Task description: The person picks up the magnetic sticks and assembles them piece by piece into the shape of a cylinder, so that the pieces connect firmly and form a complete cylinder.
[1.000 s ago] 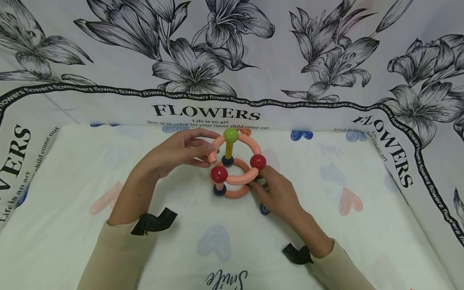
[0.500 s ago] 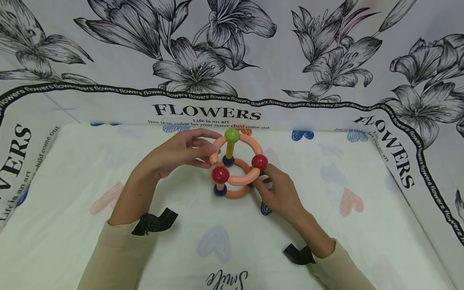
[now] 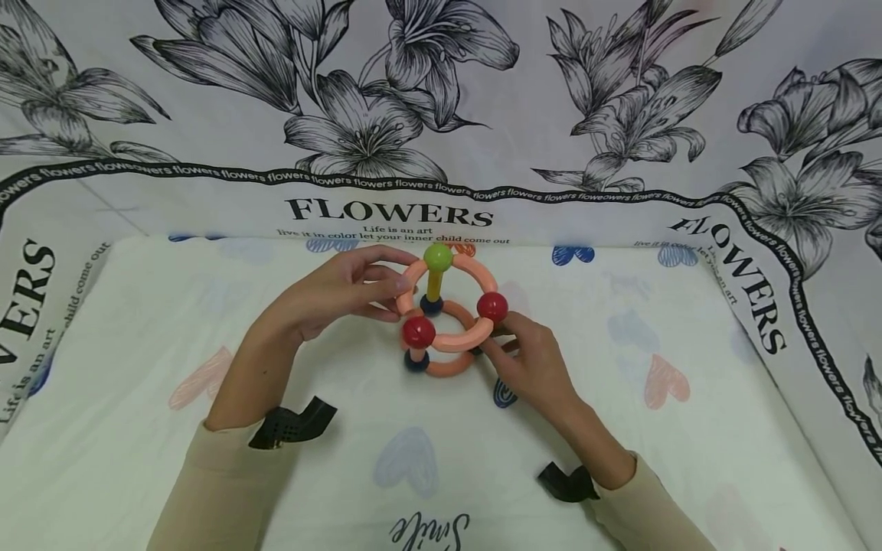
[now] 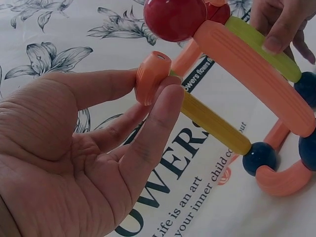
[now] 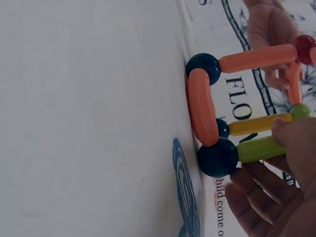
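Between my hands stands a two-tiered ring frame of rods and balls. Its upper ring has curved orange rods, a green ball [image 3: 438, 257] and two red balls [image 3: 417, 331]. My left hand [image 3: 344, 291] pinches the curved orange rod [image 4: 152, 81] between thumb and fingers; its free end shows apart from the near red ball in the left wrist view. My right hand [image 3: 534, 356] holds the upright lime-green rod [image 5: 259, 149] on the right side. A yellow rod [image 4: 217, 121] and an orange rod [image 4: 254, 76] are the other uprights, above navy balls [image 5: 217, 157] of the lower ring.
The frame stands on a white cloth [image 3: 289, 490] printed with hearts. Behind it rises a white fabric [image 3: 503, 138] with black flower drawings and lettering. Black straps [image 3: 292, 422] are at both sleeve cuffs.
The left hand's curved orange rod has tilted slightly, its free end shifting toward the near red ball in the head view. Both hands and the rest of the frame stay nearly still.
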`<state>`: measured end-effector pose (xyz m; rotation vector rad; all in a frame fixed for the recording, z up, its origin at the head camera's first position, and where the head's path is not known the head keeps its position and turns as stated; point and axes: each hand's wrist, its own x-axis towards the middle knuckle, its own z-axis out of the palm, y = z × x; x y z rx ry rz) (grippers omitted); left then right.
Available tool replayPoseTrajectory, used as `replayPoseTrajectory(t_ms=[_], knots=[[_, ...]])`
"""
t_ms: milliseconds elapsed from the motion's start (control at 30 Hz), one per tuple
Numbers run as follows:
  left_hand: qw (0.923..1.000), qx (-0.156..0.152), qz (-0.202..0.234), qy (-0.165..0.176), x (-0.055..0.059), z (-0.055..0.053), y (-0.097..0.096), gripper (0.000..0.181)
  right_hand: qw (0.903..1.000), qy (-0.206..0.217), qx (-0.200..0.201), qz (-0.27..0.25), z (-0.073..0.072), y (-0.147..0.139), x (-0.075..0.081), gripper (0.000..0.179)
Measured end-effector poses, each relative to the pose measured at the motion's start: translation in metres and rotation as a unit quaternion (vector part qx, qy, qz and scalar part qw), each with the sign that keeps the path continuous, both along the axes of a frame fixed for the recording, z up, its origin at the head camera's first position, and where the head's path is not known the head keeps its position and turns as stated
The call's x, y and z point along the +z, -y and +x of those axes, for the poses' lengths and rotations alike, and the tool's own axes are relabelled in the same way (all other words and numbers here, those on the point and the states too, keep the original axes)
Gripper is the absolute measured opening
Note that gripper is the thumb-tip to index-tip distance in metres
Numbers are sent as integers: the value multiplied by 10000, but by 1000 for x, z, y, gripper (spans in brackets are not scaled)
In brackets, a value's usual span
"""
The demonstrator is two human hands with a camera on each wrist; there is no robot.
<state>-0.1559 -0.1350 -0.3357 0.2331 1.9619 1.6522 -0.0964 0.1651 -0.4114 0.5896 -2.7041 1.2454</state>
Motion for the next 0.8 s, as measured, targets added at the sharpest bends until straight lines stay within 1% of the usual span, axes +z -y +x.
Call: replayPoseTrajectory(t_ms=[67,200,300,333,400,467,533,600,667,700,767,800], knots=[[10000,6,3,0,-1,0,0,46,10000,3,42,73,0,-1,2,32],[10000,-32,-2,-49,-2,0,0,48,9996,-33,252,122,-2,-6,6,42],[10000,-5,0,-3,-3,0,0,48,9990,66,429,92,-3,-8,7,45],[10000,-11,0,9,-3,0,0,48,9990,125,418,134,-3,-8,8,47],[10000,-15,-3,14,-3,-1,0,48,9992,203,252,245,-2,-7,7,50],[10000,-20,-5,7,-2,-1,-1,48,9990,195,-106,393,1,-5,7,48],[10000,-1,2,4,-3,-1,-2,48,9972,147,-466,565,5,-4,9,37],[10000,34,39,20,-4,0,-3,49,9957,126,-573,719,11,-2,13,25],[10000,44,65,31,-4,0,-3,49,9956,245,-390,821,19,1,17,15],[10000,41,72,26,-4,0,-3,49,9958,357,-206,822,22,4,17,10],[10000,46,74,16,-4,0,-2,49,9952,589,155,761,28,13,17,5],[10000,42,55,7,-3,-1,-1,49,9951,662,284,683,30,18,16,6]])
